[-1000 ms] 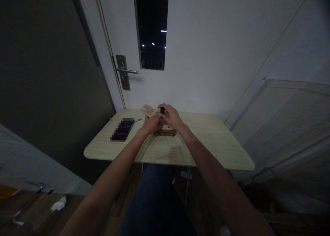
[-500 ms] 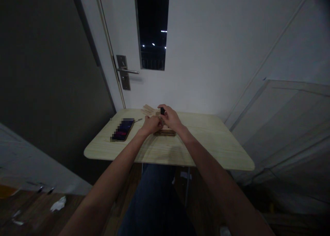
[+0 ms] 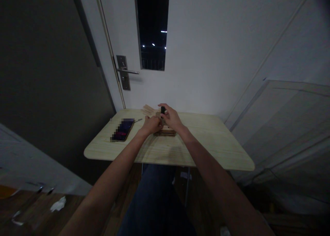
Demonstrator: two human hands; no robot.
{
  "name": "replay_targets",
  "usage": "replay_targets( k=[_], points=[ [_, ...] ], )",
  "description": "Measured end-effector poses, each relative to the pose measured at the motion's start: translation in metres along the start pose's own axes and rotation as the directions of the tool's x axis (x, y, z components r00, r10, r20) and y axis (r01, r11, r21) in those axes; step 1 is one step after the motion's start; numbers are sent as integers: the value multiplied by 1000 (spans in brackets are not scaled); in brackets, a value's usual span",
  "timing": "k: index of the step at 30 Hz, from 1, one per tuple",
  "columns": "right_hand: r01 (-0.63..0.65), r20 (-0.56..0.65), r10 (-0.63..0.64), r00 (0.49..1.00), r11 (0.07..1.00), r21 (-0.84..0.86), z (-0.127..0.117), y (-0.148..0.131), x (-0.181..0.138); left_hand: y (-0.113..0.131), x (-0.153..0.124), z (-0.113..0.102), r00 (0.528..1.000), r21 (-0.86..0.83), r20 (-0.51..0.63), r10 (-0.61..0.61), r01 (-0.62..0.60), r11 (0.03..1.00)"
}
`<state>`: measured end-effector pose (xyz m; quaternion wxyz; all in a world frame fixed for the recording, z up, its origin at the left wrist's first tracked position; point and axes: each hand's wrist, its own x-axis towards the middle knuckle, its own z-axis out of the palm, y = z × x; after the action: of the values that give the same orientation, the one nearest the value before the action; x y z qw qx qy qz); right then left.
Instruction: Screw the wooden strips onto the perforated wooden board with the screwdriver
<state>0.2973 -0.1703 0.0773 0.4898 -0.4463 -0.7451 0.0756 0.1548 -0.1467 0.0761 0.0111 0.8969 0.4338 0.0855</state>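
Both hands meet over a small wooden block (image 3: 165, 132) near the far middle of a light wooden table (image 3: 211, 143). My right hand (image 3: 172, 118) is closed round a small dark upright object (image 3: 162, 110), its top showing above the fingers. Curled beside it, my left hand (image 3: 152, 124) has its fingers pressed against the wooden piece; what it grips is hidden. Thin wooden sticks (image 3: 149, 109) fan out just behind the hands.
A phone (image 3: 123, 128) with a lit screen lies left of the hands, a thin metal tool (image 3: 138, 120) beside it. A white door with a lever handle (image 3: 127, 71) stands behind the table. A dark wall is at left, and scraps (image 3: 58, 204) litter the floor.
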Motion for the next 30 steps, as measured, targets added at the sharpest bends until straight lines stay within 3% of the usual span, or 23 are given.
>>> replay_targets(
  k=[6, 13, 19, 23, 30],
  points=[
    [13, -28, -14, 1000, 999, -32, 1, 2, 1, 0, 0, -1, 1000, 6, 19, -3, 3, 1000],
    [-67, 62, 63, 996, 995, 69, 0, 2, 2, 0, 0, -2, 1000, 6, 18, -6, 6, 1000],
    [10, 20, -9, 1000, 999, -32, 0, 2, 2, 0, 0, 0, 1000, 14, 13, -8, 8, 1000],
    [-5, 8, 6, 1000, 998, -68, 1, 1, 2, -1, 1, 1, 1000, 9, -2, -8, 9, 1000],
    [-96, 66, 90, 994, 991, 90, 1, -3, 0, -2, 2, 4, 1000, -39, -23, 13, -13, 999]
  ],
)
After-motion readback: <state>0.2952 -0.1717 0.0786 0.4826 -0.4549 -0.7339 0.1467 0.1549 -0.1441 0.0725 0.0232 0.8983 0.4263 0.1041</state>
